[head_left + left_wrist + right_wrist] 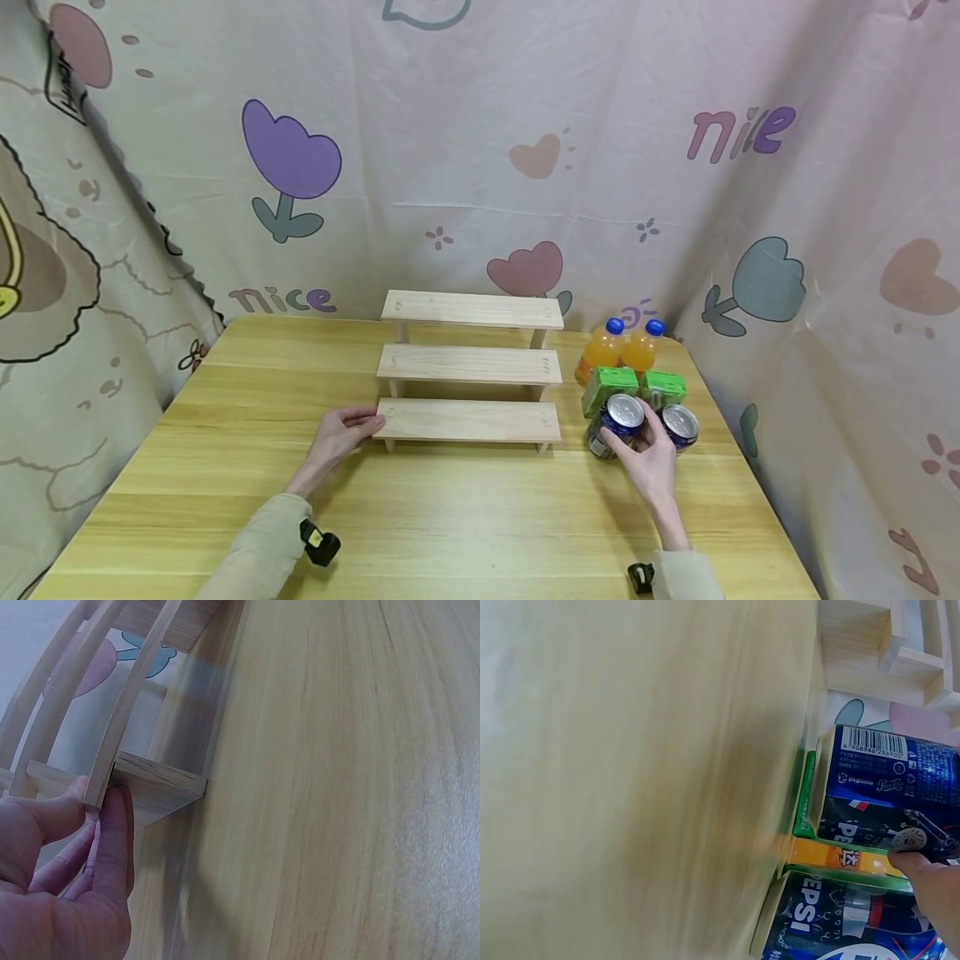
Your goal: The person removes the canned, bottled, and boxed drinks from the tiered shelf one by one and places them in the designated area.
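Observation:
A three-step wooden shelf (468,367) stands in the middle of the yellow wooden table (450,517). My left hand (366,426) pinches the left end of its lowest step (154,784), with the thumb on top and the fingers (112,825) underneath. At the right, my right hand (636,440) grips a blue Pepsi can (617,422) from the front; the thumb tip (922,871) lies on the can (889,787). A second Pepsi can (680,425) stands just right of it, also seen as the lower can (832,922) in the right wrist view.
Two green drink cartons (611,385) stand behind the cans, and two orange bottles with blue caps (602,350) behind those. A patterned cloth backdrop (480,167) closes in the table at the back and on both sides.

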